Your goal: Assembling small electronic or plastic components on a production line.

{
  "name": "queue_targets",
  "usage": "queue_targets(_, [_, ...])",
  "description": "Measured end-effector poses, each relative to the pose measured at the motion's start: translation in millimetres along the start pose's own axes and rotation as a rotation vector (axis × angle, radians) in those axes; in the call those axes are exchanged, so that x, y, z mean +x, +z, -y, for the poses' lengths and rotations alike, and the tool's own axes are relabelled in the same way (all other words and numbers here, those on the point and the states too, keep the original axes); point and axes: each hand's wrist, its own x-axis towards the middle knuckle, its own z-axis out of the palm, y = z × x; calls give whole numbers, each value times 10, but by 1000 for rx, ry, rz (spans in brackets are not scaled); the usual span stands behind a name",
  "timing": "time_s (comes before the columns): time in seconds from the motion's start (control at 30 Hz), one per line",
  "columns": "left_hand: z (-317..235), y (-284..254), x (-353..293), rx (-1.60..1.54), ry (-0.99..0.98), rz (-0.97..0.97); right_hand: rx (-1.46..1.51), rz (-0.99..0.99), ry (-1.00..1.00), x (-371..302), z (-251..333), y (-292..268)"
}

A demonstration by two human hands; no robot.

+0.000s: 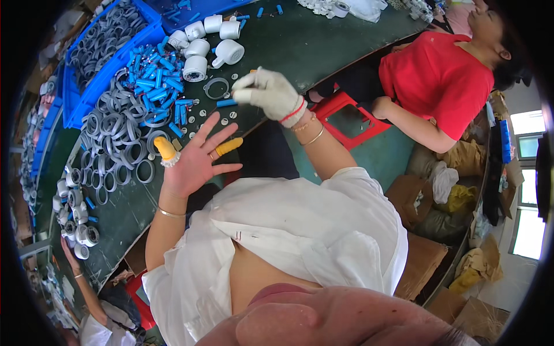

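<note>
My left hand (195, 164) is held palm up over the table's near edge, its fingers spread and nothing in it. Yellow finger cots cover its thumb and one finger. My right hand (268, 95), in a white knitted glove with a red cuff edge, hovers at the table edge with fingers apart and no object visible in it. A blue cylindrical battery (227, 103) lies by its fingertips, near a loose clear grey ring (216, 88). Left of my hands are a pile of blue batteries (158, 81) and a heap of grey rings (107, 124). White round housings (229, 53) stand beyond.
Blue bins (72, 106) at the far left hold more grey rings. Small white discs (202, 113) dot the green table (288, 43). A person in red (435, 81) sits at right by a red stool (346, 135). Another person's arm (86, 288) reaches toward white housings (78, 213).
</note>
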Motion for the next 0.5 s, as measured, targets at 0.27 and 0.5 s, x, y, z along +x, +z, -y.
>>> queue_targets(0.27, [-71,-8,77,101,100,-206,-1040,-357,-390,363,-419,-423])
queue_targets(0.5, [107,-12,164,638,442,-477,-397,261,-339,-83,415,535])
